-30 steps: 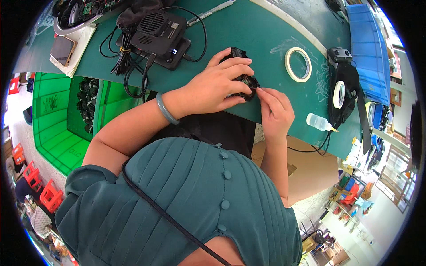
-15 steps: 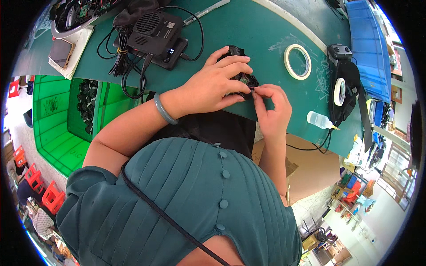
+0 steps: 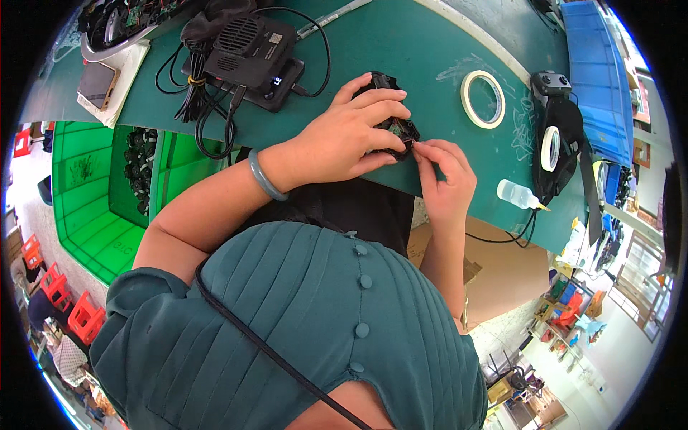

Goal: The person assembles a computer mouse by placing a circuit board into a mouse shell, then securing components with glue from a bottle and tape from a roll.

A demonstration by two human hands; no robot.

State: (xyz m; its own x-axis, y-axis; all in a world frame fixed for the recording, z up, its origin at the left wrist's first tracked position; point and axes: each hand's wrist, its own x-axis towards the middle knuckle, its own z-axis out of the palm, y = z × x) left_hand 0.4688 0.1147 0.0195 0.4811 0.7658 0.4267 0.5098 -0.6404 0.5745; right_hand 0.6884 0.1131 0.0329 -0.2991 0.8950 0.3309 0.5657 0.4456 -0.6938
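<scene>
A small black plastic housing [image 3: 407,130] with a bit of green circuit board showing lies on the green table by its near edge. My left hand [image 3: 345,137] is closed over it from the left, fingers bent across its top and hiding much of it. At the housing's lower right corner is my right hand [image 3: 446,174]. Its thumb and forefinger are pinched together there on something too small to make out.
Left on the table [image 3: 408,36] stand a black fan-topped device [image 3: 247,54] and bundled cables [image 3: 195,100]. To the right are a tape roll [image 3: 467,100], a dropper bottle [image 3: 514,193] and a black strap bag [image 3: 555,150]. A green crate [image 3: 79,186] is at lower left.
My right hand has shifted slightly right and down, its fingertips still pinched by the housing's corner. My left hand keeps its hold, almost unmoved.
</scene>
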